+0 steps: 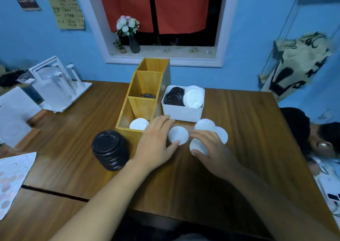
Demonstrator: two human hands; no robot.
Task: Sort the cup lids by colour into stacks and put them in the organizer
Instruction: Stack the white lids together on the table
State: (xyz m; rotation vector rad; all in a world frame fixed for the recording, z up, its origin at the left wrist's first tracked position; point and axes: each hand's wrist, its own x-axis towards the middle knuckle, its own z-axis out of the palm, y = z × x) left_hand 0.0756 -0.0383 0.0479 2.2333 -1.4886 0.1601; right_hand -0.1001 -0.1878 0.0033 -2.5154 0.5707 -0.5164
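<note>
Several white lids lie loose on the wooden table (pixel 248 130): one (pixel 179 134) by my left thumb, one (pixel 197 147) under my right thumb, two more (pixel 204 124) behind my right hand. My left hand (pixel 156 141) rests flat with fingers spread, thumb touching the first lid. My right hand (pixel 213 148) hovers over the lids, fingers apart. A stack of black lids (pixel 109 149) stands left of the wooden organizer (pixel 141 104). Its near compartment holds white lids (pixel 138 124), its middle one black lids (pixel 147 96). A white bin (pixel 181 112) holds mixed lids.
A white rack with clear cups (pixel 55 86) stands at the back left. A patterned sheet (pixel 12 176) lies at the left edge. Another person (pixel 316 141) sits at the right side of the table. The wall and window sill are just behind the organizer.
</note>
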